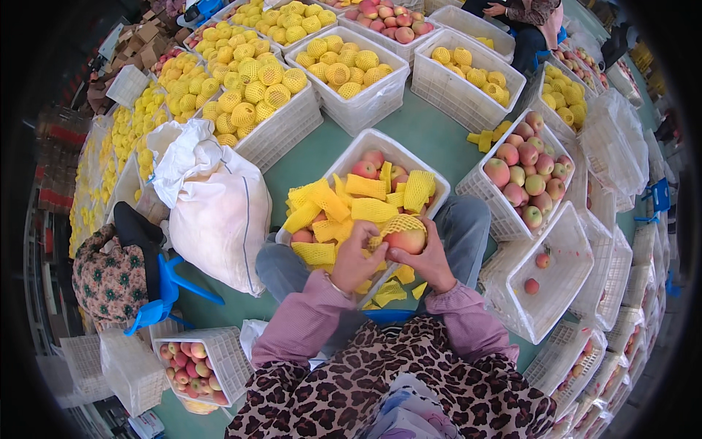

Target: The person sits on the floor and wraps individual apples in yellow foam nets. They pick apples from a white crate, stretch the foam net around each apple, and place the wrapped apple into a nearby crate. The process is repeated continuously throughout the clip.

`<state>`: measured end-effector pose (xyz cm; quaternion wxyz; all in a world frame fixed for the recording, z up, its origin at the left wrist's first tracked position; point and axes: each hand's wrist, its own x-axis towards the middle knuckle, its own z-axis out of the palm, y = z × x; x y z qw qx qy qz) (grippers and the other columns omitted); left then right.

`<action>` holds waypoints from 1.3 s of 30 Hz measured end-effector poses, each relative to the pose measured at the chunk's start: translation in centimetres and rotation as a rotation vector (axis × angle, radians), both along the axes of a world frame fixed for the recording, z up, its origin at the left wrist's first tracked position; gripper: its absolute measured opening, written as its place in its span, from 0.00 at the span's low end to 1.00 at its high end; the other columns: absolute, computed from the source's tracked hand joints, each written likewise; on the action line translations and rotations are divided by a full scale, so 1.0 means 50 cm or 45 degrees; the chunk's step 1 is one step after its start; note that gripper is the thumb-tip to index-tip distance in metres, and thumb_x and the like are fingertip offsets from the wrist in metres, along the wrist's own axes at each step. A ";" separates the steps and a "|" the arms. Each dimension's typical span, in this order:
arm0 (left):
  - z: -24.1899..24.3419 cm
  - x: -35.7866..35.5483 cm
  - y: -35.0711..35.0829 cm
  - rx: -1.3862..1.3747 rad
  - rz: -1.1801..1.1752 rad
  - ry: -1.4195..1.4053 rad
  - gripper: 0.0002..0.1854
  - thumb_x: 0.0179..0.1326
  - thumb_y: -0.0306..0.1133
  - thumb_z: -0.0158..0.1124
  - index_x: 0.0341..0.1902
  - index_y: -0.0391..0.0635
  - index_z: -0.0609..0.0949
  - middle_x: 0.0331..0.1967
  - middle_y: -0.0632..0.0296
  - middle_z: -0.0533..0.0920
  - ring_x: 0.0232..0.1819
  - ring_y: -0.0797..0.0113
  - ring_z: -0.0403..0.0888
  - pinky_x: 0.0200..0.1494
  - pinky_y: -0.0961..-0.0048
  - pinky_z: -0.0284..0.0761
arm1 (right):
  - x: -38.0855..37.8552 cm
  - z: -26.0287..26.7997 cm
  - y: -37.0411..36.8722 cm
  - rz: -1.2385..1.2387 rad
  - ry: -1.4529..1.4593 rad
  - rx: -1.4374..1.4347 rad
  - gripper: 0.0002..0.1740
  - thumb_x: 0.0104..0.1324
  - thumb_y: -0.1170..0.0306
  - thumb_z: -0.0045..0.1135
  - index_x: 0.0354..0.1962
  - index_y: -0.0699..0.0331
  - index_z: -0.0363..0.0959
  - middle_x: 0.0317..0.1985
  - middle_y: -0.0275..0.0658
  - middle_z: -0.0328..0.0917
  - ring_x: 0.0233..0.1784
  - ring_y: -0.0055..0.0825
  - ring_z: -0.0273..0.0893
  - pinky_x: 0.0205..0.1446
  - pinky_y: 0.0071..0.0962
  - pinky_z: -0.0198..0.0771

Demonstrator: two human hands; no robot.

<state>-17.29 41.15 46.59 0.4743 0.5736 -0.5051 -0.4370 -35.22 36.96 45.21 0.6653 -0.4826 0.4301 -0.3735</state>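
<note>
Both hands meet over a white plastic crate (378,140) between the knees. My right hand (430,255) holds a red-yellow apple (407,241) from its right side and below. My left hand (359,255) grips the edge of a yellow foam net sleeve (399,224), which is stretched over the apple's far side; the near side of the apple is bare. Under the hands, loose flat yellow foam sleeves (374,209) lie over several apples (364,169) in the crate. More sleeve pieces (390,293) lie close to my body, below the hands.
Crates of net-wrapped apples (263,99) stand ahead and left. A full white sack (219,219) is at the left. To the right are a crate of bare apples (527,170) and one holding two apples (531,285). Other people sit at far left (109,274) and top right (532,27).
</note>
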 end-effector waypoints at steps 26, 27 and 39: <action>-0.178 0.108 0.038 0.585 0.280 2.190 0.29 0.71 0.55 0.47 0.66 0.48 0.69 0.61 0.57 0.75 0.60 0.56 0.74 0.61 0.56 0.72 | -0.021 -0.298 -0.321 0.629 1.821 -1.539 0.24 0.51 0.72 0.60 0.49 0.52 0.74 0.62 0.40 0.64 0.70 0.42 0.57 0.73 0.51 0.49; -0.177 0.106 0.039 0.565 0.305 2.232 0.28 0.72 0.53 0.47 0.66 0.47 0.69 0.61 0.57 0.75 0.60 0.55 0.74 0.61 0.56 0.72 | -0.025 -0.319 -0.327 0.641 1.735 -1.414 0.21 0.51 0.72 0.61 0.45 0.53 0.75 0.60 0.40 0.66 0.68 0.41 0.59 0.71 0.48 0.52; -0.165 0.096 0.106 0.984 0.056 1.710 0.23 0.72 0.46 0.48 0.51 0.36 0.76 0.44 0.50 0.82 0.47 0.57 0.82 0.53 0.62 0.79 | -0.028 -0.096 -0.196 0.156 0.176 0.097 0.14 0.64 0.75 0.56 0.48 0.63 0.75 0.35 0.31 0.74 0.39 0.23 0.75 0.45 0.24 0.70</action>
